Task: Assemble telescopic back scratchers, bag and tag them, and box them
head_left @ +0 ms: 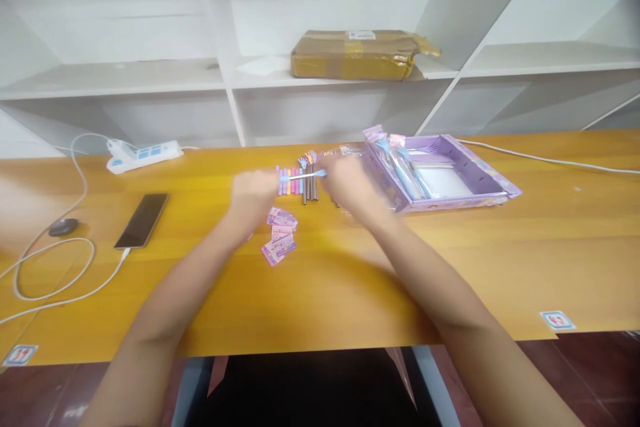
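Note:
Both of my hands are raised over the far middle of the table, blurred by motion. Between them stretches a light blue back scratcher with a silver metal rod. My left hand is closed around its left end, and my right hand grips the right end, hiding its tip. Just behind and below the rod lie a row of coloured handles, several dark metal tubes and small hand-shaped heads. Several pink and purple printed cards are scattered nearer to me.
At the right stands a purple tray holding bagged blue back scratchers. A phone on a white cable, a black round object and a power strip lie left. Behind, a taped cardboard box sits on the shelf.

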Demonstrator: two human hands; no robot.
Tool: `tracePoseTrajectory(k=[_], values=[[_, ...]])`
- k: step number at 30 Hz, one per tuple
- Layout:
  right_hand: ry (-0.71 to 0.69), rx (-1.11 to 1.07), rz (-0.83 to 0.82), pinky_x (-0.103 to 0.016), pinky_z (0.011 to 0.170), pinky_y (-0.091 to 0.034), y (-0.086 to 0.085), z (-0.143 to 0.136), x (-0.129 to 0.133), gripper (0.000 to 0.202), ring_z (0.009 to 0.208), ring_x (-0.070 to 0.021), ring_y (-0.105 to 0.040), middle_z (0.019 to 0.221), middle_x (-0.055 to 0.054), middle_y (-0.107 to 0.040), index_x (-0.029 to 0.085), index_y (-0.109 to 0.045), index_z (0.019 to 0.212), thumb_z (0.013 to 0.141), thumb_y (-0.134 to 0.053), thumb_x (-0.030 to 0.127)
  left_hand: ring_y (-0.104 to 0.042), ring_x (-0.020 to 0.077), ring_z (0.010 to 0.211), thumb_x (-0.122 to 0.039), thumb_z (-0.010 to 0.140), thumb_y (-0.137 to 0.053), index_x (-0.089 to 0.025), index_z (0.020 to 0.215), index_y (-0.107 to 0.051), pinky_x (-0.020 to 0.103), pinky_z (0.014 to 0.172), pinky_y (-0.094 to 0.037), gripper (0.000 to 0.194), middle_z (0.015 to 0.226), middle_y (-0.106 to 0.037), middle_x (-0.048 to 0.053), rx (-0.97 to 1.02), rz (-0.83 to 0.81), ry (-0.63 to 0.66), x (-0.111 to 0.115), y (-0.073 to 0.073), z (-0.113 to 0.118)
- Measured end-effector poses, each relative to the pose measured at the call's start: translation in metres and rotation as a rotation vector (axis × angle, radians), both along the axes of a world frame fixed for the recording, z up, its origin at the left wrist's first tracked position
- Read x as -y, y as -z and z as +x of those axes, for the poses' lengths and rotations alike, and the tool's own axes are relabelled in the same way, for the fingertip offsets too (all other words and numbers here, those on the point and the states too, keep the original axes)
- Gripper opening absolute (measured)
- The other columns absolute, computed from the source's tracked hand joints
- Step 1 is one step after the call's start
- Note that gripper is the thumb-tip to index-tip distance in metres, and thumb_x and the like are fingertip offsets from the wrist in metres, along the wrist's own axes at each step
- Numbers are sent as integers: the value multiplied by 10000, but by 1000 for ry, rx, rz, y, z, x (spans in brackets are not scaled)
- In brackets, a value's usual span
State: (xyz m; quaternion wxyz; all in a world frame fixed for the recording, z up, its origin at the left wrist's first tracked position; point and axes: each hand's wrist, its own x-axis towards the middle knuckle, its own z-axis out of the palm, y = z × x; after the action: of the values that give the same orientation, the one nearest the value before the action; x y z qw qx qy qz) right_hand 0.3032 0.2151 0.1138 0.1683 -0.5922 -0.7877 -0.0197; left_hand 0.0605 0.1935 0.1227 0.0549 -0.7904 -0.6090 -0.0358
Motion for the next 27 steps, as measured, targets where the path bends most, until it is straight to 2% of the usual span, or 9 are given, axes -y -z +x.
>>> tracePoseTrajectory(k=[2,4,12,17,27], values=[[-63,31,-62,-322,740,-414,2,-24,12,272,873,-265,-739,1006,-153,-838,159,-830,1068,972,-582,100,-717,361,841,-54,934,-408,-136,986,-772,426,656,-384,377,887,-743,250,-68,28,17,9,4,10],[-78,48,-87,-320,719,-383,2,-33,17,244,875,-261,-739,1004,-153,-834,155,-823,1079,985,-601,118,-708,354,824,-78,940,-426,-155,976,-770,422,629,-352,354,896,-746,239,-105,26,14,12,4,11],[-107,34,-42,-323,751,-368,5,-21,10,266,912,-260,-735,1017,-155,-833,144,-828,1068,989,-586,68,-713,343,815,-51,924,-441,-160,975,-773,421,609,-335,352,888,-747,224,-124,-5,24,6,2,8],[-94,41,-50,-319,768,-389,6,-22,11,236,978,-279,-752,1089,-156,-836,157,-825,1152,1007,-644,114,-757,359,865,-63,947,-491,-164,994,-778,404,627,-374,308,920,-772,214,-132,-35,10,8,-2,10],[-89,67,-66,-328,736,-371,2,-23,11,230,964,-277,-750,1055,-147,-831,172,-821,1092,1044,-598,143,-739,364,853,-95,945,-494,-182,998,-799,421,646,-410,322,924,-777,226,-100,-36,-8,-1,2,6]])
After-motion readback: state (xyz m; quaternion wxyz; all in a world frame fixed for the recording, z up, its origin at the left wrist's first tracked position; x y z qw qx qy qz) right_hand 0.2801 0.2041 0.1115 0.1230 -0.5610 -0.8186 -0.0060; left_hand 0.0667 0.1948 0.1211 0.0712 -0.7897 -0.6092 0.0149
